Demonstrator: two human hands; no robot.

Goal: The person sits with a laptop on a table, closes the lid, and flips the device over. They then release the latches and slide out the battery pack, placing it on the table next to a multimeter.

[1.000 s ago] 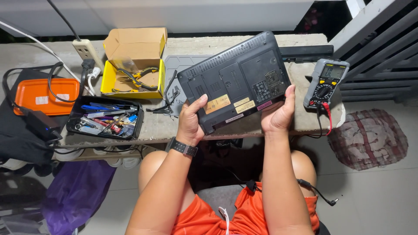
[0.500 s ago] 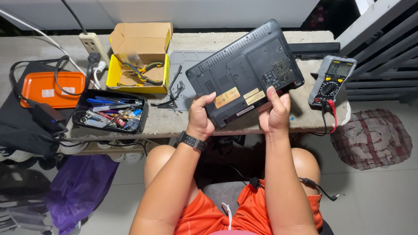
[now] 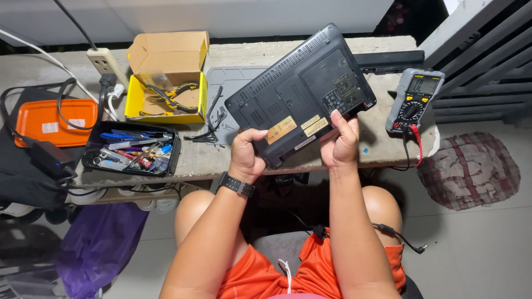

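I hold a small black laptop (image 3: 302,91) upside down above the bench, its underside with vents, yellow stickers and an open hatch facing me. My left hand (image 3: 247,154), with a black watch on the wrist, grips the near left corner of the laptop. My right hand (image 3: 339,141) grips the near edge further right, thumb pressed on the base beside the stickers. The laptop is tilted, its right end raised and further from me. A grey work mat (image 3: 224,88) lies on the bench under it.
A grey and yellow multimeter (image 3: 413,102) with a red lead lies at the right. A black tray of tools (image 3: 132,148), a yellow box with pliers (image 3: 166,99), an orange case (image 3: 52,119), a power strip (image 3: 105,63) and a black charger brick (image 3: 47,158) stand at the left.
The laptop has turned a little and come closer to me. My right hand slid along the near edge toward the stickers; my left hand keeps its corner grip.
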